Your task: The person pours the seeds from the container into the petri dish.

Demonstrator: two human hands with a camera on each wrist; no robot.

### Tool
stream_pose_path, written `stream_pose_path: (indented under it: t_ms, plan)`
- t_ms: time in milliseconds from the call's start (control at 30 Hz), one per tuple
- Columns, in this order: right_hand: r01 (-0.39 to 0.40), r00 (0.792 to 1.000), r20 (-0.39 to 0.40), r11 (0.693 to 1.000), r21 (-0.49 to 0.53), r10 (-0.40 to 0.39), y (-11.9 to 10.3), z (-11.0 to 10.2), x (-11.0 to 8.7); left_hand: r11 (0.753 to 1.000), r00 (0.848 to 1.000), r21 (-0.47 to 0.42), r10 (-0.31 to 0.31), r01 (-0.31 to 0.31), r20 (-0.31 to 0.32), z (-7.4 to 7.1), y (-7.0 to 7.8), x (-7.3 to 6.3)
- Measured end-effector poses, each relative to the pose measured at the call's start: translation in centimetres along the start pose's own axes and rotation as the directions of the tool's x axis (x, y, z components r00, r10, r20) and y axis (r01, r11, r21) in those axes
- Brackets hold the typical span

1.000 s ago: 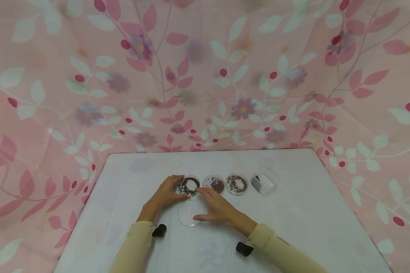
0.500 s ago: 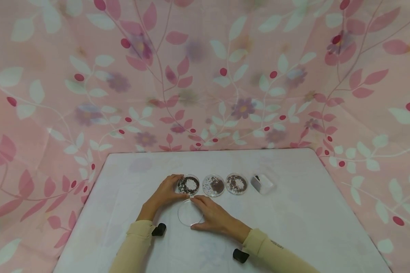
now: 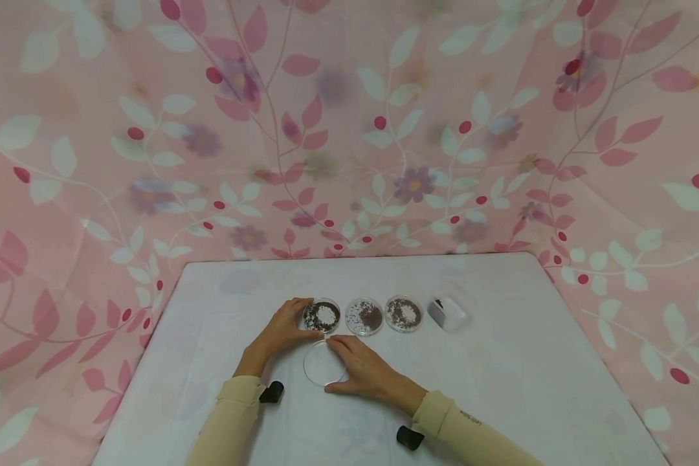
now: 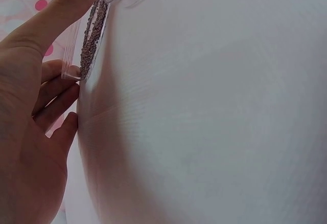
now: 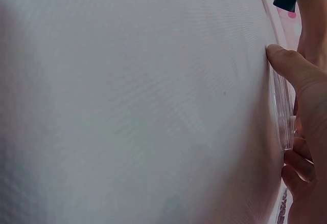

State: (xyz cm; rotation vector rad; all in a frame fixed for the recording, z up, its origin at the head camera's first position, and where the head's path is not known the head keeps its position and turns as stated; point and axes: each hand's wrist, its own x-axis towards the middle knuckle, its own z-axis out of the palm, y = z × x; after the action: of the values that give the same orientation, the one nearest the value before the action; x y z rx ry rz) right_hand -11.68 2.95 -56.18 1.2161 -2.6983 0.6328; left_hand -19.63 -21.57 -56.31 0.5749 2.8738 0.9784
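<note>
My left hand holds a clear petri dish by its edges, thumb on the near side and fingers on the far side. A ring of dark granules with white bits in the middle fills that dish. In the left wrist view the granules show through the dish's side wall. Just nearer to me, a clear round petri dish lid lies flat on the white cloth. My right hand grips this lid at its rim between thumb and fingers. The right wrist view shows the lid edge-on under the thumb.
Two more petri dishes, one with mixed dark and white bits and one with a pale centre, stand to the right in a row. Beyond them a clear plastic box lies tilted. A pink floral curtain rises behind the table.
My right hand has come back toward me from over the dishes, and its thumb and fingers have closed round the lid's rim. The left hand has stayed on its dish.
</note>
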Motion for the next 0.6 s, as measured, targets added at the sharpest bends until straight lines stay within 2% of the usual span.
stream_pose_path:
  t_ms: [433,600]
  plan:
    - [-0.035,0.999,0.017,0.999,0.039,0.035,-0.2,-0.6,-0.2,1.000,1.000,-0.003,0.003,-0.004,-0.015,-0.1,0.4,-0.1]
    - [-0.042,0.999,0.002,0.996,0.074,0.042,-0.3,-1.2,-0.3,1.000,0.999,0.013,0.028,-0.028,-0.025,0.0,0.2,-0.1]
